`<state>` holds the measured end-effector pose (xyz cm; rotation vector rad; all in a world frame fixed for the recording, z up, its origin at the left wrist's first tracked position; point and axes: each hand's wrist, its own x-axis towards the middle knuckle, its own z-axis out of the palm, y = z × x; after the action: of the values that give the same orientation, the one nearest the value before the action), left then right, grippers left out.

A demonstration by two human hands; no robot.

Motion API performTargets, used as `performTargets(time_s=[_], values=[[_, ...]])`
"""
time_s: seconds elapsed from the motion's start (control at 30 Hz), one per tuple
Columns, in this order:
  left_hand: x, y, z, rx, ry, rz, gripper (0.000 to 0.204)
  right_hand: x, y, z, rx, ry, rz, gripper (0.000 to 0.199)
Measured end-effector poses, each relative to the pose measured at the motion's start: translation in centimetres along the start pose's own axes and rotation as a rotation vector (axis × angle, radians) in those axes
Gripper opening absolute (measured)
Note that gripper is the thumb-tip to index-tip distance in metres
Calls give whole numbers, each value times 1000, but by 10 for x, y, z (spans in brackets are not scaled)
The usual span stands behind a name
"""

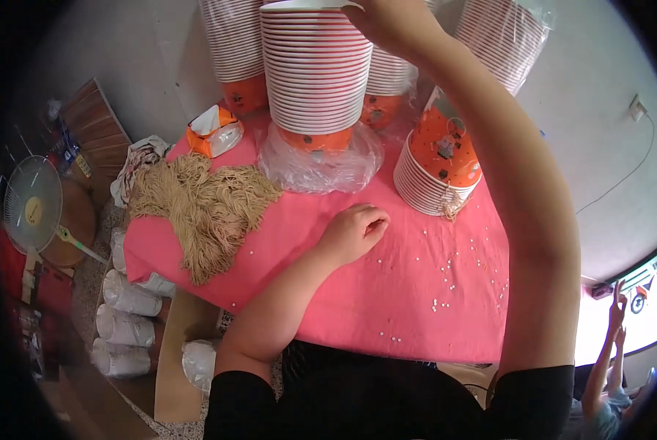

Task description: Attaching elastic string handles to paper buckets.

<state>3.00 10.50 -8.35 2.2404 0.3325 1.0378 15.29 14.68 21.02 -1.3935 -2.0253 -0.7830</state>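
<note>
A table (358, 308) covered in pink cloth spans the middle of the frame. At upper centre stands 1 tall stack of orange-and-white buckets (315, 66), with crumpled clear plastic (321, 172) around its base. Behind it stand 2 plastic-wrapped stacks, the left stack (233, 44) and the right stack (392, 81). Right of centre, a shorter stack (446, 150) sits upside down, rims lowest. Left of centre, a heap of tan yarn (204, 205) spreads beside an orange-and-white packet (215, 133). Small white bits (446, 287) lie scattered, mostly at lower right.
</note>
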Motion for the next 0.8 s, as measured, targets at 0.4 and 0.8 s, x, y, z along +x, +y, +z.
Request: performTargets(time_s=[0.4,0.8], values=[[2,3,-5,81,-40,11,10,35,6,-2,-62,-249,-16,18],[3,-2,-11,40,28,-10,11,40,12,-28,-22,0,112,30]])
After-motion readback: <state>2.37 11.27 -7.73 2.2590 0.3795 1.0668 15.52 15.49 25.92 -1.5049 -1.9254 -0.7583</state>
